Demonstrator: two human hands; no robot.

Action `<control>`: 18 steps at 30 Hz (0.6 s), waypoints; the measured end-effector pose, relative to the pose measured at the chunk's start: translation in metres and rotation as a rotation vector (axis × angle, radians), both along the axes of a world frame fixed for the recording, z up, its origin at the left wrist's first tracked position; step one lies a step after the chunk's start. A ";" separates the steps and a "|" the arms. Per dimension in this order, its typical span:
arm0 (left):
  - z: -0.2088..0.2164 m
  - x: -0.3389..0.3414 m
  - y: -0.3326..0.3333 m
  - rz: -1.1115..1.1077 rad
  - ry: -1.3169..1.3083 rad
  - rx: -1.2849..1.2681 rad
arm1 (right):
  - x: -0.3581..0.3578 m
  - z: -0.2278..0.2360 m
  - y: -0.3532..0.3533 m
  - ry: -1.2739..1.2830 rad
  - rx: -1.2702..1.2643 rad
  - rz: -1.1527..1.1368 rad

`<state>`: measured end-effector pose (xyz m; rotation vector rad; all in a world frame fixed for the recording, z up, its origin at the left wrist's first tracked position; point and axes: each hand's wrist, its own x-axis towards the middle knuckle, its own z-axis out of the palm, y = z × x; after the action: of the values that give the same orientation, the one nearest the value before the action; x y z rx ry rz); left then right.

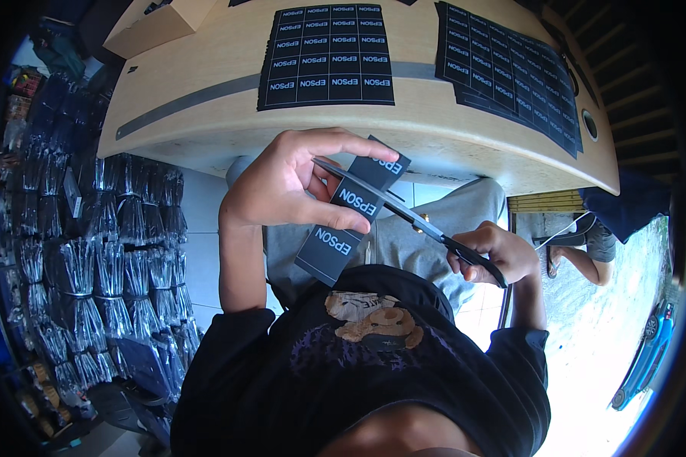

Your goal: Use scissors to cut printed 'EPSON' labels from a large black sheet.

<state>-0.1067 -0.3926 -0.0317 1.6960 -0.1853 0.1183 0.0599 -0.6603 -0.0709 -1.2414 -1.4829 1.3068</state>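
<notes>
A narrow black strip of printed labels (329, 245) is held over my lap, tilted, its upper end toward the table. My left hand (293, 179) pinches it between thumb and fingers along its edges. My right hand (495, 253) is closed round the black handles of a pair of scissors (411, 215). The scissor blades lie across the strip between two of its printed labels, their tips reaching under my left palm. Whether the blades have cut into the strip, I cannot tell.
On the wooden table (183, 84) lie a black printed sheet (326, 57) and a stack of similar sheets (511, 72). A long metal ruler (183, 107) runs under the single sheet. A cardboard box (156, 27) stands far left. Bundled plastic-wrapped goods (91, 266) fill the left. Another person's leg (587, 263) shows at right.
</notes>
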 end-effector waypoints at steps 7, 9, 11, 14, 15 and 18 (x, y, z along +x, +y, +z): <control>0.008 -0.005 0.005 0.045 0.125 -0.064 | 0.001 -0.004 0.000 -0.023 -0.030 0.002; 0.010 -0.008 0.012 0.069 0.115 -0.040 | 0.001 -0.003 -0.002 -0.043 -0.031 -0.004; 0.012 -0.009 0.020 0.100 0.102 -0.006 | 0.002 -0.004 -0.005 -0.068 -0.065 -0.016; 0.014 -0.003 0.040 0.231 0.026 -0.074 | 0.002 -0.007 -0.008 -0.008 -0.118 -0.051; 0.017 0.001 0.051 0.306 -0.002 -0.023 | 0.000 -0.008 -0.010 0.036 -0.151 -0.081; 0.031 0.020 0.101 0.528 -0.122 0.082 | -0.004 -0.011 -0.012 0.116 -0.208 -0.147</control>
<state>-0.0867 -0.2921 -0.0005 1.7867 0.1746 0.6147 0.0562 -0.6721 -0.0824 -1.3559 -1.1748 1.4350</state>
